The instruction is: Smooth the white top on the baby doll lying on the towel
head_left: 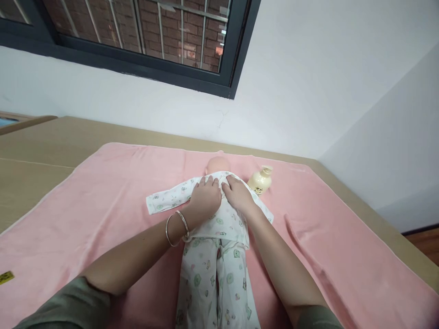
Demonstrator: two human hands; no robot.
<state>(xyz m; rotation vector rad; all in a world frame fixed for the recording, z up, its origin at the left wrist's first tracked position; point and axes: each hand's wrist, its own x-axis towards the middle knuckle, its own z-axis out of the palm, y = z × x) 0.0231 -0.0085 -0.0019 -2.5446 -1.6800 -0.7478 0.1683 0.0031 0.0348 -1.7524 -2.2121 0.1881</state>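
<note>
A baby doll (218, 165) lies stretched out with its bald head at the far end; which way it faces I cannot tell. It wears a white printed top (226, 224) and matching trousers (200, 274). Flat on the upper left of the top rests my left hand (206, 198), fingers stretched, two silver bangles at the wrist. My right hand (237, 194) lies open on the upper right side, its fingers pointing to the head. One sleeve (169, 195) spreads out to the left; the other is partly behind my right forearm.
A cream pump bottle (261, 180) stands right of the doll's shoulder. Under everything is a creased pink blanket (113, 192) on a wooden surface (78, 137). The white wall (164, 109) and a barred window (219, 82) are behind. A yellow tag (6, 277) shows at far left.
</note>
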